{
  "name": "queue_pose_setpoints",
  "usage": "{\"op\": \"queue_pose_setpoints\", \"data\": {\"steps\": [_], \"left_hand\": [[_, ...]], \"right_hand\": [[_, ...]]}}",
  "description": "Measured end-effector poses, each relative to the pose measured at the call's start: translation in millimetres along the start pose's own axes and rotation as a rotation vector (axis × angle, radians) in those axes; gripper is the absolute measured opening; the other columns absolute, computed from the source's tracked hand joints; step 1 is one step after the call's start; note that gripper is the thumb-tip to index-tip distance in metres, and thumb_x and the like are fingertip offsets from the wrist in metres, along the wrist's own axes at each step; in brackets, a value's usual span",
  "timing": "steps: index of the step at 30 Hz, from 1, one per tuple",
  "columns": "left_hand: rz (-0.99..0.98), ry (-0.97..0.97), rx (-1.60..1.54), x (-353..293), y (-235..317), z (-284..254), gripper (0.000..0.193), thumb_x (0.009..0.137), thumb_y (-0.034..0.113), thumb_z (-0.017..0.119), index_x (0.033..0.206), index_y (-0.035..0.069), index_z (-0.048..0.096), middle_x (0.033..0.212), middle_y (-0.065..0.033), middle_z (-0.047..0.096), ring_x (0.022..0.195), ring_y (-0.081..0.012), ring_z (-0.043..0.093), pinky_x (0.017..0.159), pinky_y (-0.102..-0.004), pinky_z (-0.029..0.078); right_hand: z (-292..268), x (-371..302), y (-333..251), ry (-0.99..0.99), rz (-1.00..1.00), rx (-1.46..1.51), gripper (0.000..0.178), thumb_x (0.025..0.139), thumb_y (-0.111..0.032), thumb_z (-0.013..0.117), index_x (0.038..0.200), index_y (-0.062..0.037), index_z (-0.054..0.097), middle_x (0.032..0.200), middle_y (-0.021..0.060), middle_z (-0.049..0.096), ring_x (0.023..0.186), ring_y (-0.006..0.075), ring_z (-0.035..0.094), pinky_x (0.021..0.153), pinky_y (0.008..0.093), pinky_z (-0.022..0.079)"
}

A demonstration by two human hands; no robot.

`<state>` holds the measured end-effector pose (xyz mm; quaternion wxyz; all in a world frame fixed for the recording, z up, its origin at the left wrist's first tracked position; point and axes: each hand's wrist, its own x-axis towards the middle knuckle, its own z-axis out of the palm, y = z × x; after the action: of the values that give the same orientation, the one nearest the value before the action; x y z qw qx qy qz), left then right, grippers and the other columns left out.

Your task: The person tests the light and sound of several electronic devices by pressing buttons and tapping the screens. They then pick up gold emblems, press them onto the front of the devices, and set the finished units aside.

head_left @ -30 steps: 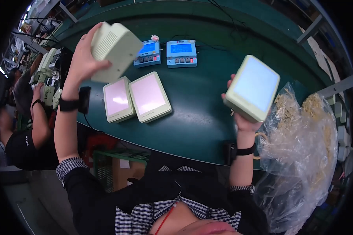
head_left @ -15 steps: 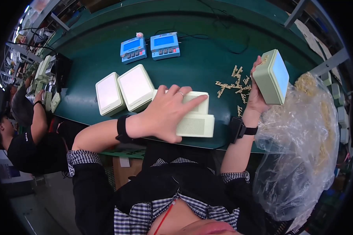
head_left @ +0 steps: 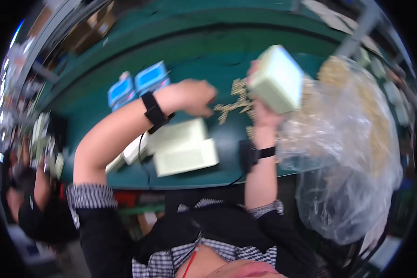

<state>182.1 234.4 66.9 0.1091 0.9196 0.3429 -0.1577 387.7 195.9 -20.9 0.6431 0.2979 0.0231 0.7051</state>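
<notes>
My right hand (head_left: 267,115) is wrapped around a pale green box-shaped device (head_left: 275,78), held up off the table with its pale bluish face turned right. My left hand (head_left: 195,97) is over the table beside a pile of small tan pieces (head_left: 238,103). Its fingers look bent but are smeared by motion, so whether they hold anything is unclear. Below that hand, two pale green devices (head_left: 185,157) lie side by side near the table's front edge. My left forearm partly hides more of these devices (head_left: 133,152).
Two blue boxes with screens (head_left: 151,78) stand farther back, partly behind my left arm. A large clear plastic bag (head_left: 343,139) of tan pieces spreads over the right end of the green table (head_left: 227,153). Another person (head_left: 41,204) sits at the far left.
My left hand has left the pale green devices and moved up and away, toward the tan pieces. The held device has turned slightly. The whole view has shifted and blurred.
</notes>
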Motion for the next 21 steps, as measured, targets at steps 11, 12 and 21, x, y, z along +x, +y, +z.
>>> {"op": "queue_pose_setpoints", "data": {"steps": [11,12,21], "left_hand": [[0.192,-0.003,0.026,73.3,-20.9,56.9,0.023,0.075,0.02,0.074,0.088,0.003,0.067,0.083,-0.0165,0.068,0.076,-0.035,0.065,0.067,-0.0424,0.052],[0.193,-0.007,0.031,72.4,-22.2,53.5,0.023,0.075,0.02,0.074,0.088,0.003,0.067,0.083,-0.0165,0.068,0.076,-0.035,0.065,0.067,-0.0424,0.052],[0.068,0.077,-0.132,14.3,-13.0,10.8,0.013,0.076,0.009,0.072,0.084,-0.001,0.067,0.077,-0.018,0.067,0.071,-0.034,0.065,0.067,-0.0394,0.052]], "right_hand": [[-21.0,-6.8,13.3,0.085,-0.019,-0.193,0.072,0.089,-0.06,0.046,0.148,-0.0178,0.039,0.149,0.0139,0.041,0.133,0.0439,0.042,0.107,0.071,0.027],[-21.0,-5.2,13.4,0.082,-0.023,-0.189,0.072,0.089,-0.06,0.046,0.148,-0.0178,0.039,0.149,0.0139,0.041,0.133,0.0439,0.042,0.107,0.071,0.027],[-24.4,0.8,12.1,0.052,0.03,-0.208,0.08,0.088,-0.063,0.045,0.151,-0.016,0.03,0.152,0.0192,0.034,0.136,0.0473,0.035,0.109,0.0689,0.027]]}}
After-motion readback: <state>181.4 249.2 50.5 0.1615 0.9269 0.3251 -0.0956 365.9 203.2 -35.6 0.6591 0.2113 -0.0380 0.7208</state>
